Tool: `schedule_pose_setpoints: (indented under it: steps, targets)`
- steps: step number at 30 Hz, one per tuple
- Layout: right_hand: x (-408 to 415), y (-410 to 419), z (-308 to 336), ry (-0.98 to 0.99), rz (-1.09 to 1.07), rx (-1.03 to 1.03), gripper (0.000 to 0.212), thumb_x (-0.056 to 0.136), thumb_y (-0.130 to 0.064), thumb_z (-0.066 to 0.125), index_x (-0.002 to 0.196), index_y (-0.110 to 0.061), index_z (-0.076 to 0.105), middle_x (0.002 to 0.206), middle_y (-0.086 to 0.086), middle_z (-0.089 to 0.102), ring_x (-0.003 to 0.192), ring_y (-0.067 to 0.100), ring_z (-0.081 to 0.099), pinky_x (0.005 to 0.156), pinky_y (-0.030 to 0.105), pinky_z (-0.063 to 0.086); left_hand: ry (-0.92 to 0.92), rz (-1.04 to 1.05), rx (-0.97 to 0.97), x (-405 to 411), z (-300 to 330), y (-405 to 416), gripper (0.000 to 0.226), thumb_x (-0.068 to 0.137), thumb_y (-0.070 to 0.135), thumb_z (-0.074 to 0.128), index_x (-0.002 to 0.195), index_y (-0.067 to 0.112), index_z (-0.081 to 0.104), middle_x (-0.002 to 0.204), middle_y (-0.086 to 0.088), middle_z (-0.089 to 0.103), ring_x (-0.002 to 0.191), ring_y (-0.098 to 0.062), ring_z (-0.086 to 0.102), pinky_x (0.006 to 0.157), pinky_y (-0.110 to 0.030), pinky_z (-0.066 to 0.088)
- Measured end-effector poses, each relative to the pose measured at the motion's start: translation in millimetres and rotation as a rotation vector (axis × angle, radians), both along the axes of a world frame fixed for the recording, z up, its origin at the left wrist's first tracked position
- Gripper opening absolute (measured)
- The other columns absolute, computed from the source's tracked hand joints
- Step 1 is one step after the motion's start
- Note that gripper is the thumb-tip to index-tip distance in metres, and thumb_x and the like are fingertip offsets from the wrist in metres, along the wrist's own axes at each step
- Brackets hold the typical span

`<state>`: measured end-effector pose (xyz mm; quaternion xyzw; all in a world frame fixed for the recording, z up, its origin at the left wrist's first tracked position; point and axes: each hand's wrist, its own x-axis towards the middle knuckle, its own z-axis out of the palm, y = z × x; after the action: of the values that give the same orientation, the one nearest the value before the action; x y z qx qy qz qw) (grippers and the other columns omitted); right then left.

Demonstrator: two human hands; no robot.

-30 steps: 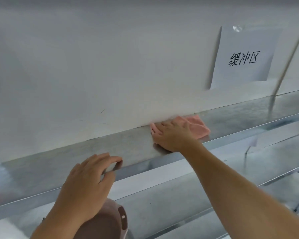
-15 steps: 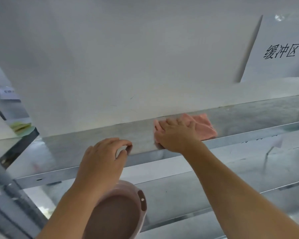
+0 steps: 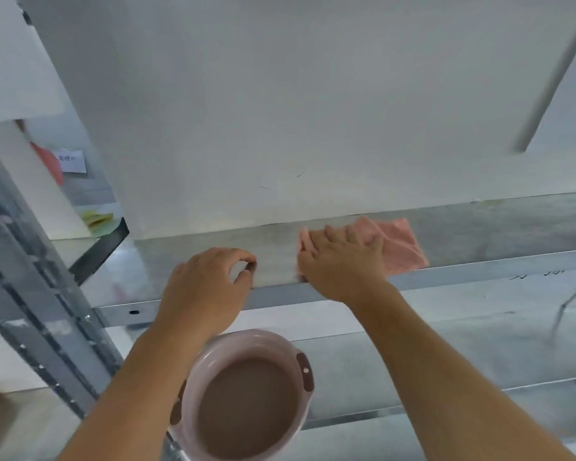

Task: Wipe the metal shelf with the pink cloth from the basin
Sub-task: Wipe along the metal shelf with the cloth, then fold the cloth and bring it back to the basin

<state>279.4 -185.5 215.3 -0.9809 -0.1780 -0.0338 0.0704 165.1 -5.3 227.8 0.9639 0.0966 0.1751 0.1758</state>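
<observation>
The right hand (image 3: pixel 343 261) lay flat, fingers spread, pressing the pink cloth (image 3: pixel 400 245) onto the metal shelf (image 3: pixel 479 234) near the wall (image 3: pixel 280 111). The left hand (image 3: pixel 207 284) curled over the shelf's front edge, its grip closed on the lip. The pink basin (image 3: pixel 243 399) sat on the lower shelf below.

Two bare forearms reaching up from 6 o'clock toward 12. Left hand (image 3: pixel 207 287) curled at the wrist, fingers bent, thumb and index fingertip nearly meeting. Right hand (image 3: pixel 343 261) at 3 o'clock of the left, near it but apart, palm down, fingers spread flat, pointing to 11 o'clock.
</observation>
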Motion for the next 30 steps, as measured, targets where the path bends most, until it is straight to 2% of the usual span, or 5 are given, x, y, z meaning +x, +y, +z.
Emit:
schedule_pose_setpoints:
  steps: [8, 11, 16, 24, 30]
  targets:
    - [-21.8, 47.2, -0.4, -0.143, 0.152, 0.228, 0.054, 0.091, -0.057, 0.028, 0.124, -0.030, 0.061, 0.122, 0.004, 0.061, 0.124, 0.037, 0.055, 0.095, 0.055, 0.037, 0.026, 0.029, -0.038, 5.7, 1.4, 6.5, 0.056, 0.082, 0.053, 0.023, 0.117, 0.046, 0.066, 0.114, 0.008, 0.069, 0.102, -0.024, 0.063, 0.089, -0.047, 0.052]
    - [-15.6, -9.1, 17.8, -0.174, -0.045, 0.527, 0.047, 0.098, -0.044, 0.048, 0.139, -0.025, 0.060, 0.133, 0.008, 0.058, 0.127, 0.033, 0.050, 0.100, 0.048, 0.042, 0.002, 0.094, 0.007, 10.1, 4.0, -1.6, 0.047, 0.092, 0.057, 0.029, 0.122, 0.043, 0.062, 0.107, 0.004, 0.068, 0.102, -0.028, 0.057, 0.090, -0.049, 0.050]
    - [-26.7, -41.4, 19.7, -0.074, -0.027, 0.089, 0.072, 0.092, -0.064, 0.016, 0.140, -0.026, 0.055, 0.128, 0.011, 0.059, 0.118, 0.034, 0.050, 0.089, 0.046, 0.040, 0.115, 0.064, 0.022, 25.9, 9.1, -28.8, 0.053, 0.088, 0.062, 0.048, 0.137, 0.042, 0.053, 0.119, -0.003, 0.058, 0.116, -0.030, 0.050, 0.094, -0.044, 0.047]
    - [-11.0, -22.3, 27.1, 0.069, 0.088, 0.211, 0.040, 0.096, -0.021, 0.045, 0.132, -0.033, 0.059, 0.119, 0.003, 0.070, 0.094, 0.028, 0.056, 0.080, 0.035, 0.040, 0.210, -0.064, -0.214, 47.2, 17.1, -40.8, 0.046, 0.085, 0.051, 0.068, 0.129, 0.039, 0.062, 0.124, 0.009, 0.068, 0.106, -0.017, 0.064, 0.095, -0.043, 0.054]
    - [-18.3, -27.1, 27.4, 0.022, 0.163, 0.283, 0.066, 0.099, -0.011, 0.036, 0.160, -0.037, 0.036, 0.154, 0.002, 0.054, 0.131, 0.033, 0.055, 0.104, 0.043, 0.047, 0.015, -0.109, 0.030, 34.7, 6.4, -44.2, 0.046, 0.097, 0.032, 0.051, 0.142, 0.038, 0.050, 0.136, 0.006, 0.063, 0.115, -0.026, 0.062, 0.094, -0.039, 0.049]
